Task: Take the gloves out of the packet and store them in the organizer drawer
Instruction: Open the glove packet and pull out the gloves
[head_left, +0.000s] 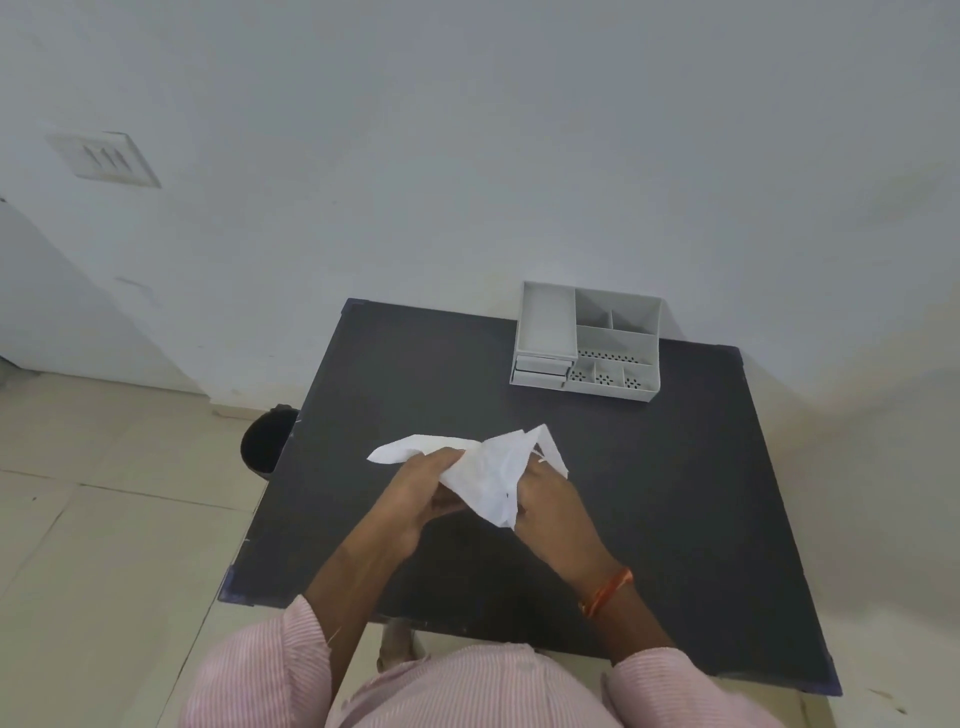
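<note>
Both hands hold a crumpled white paper packet (483, 467) just above the middle of the dark table (395, 374). My left hand (421, 493) grips its left side. My right hand (545, 499) holds its right side, with the fingers partly hidden behind the paper. No gloves show outside the packet. The grey plastic organizer (587, 343) stands at the table's far right, with open compartments on top and small shut drawers (540, 371) at its lower left front. It is well apart from my hands.
A dark round bin (265, 436) sits on the tiled floor beside the table's left edge. A white wall stands right behind the table. A switch plate (104, 158) is on the wall at left. My pink-sleeved arms cross the near table edge.
</note>
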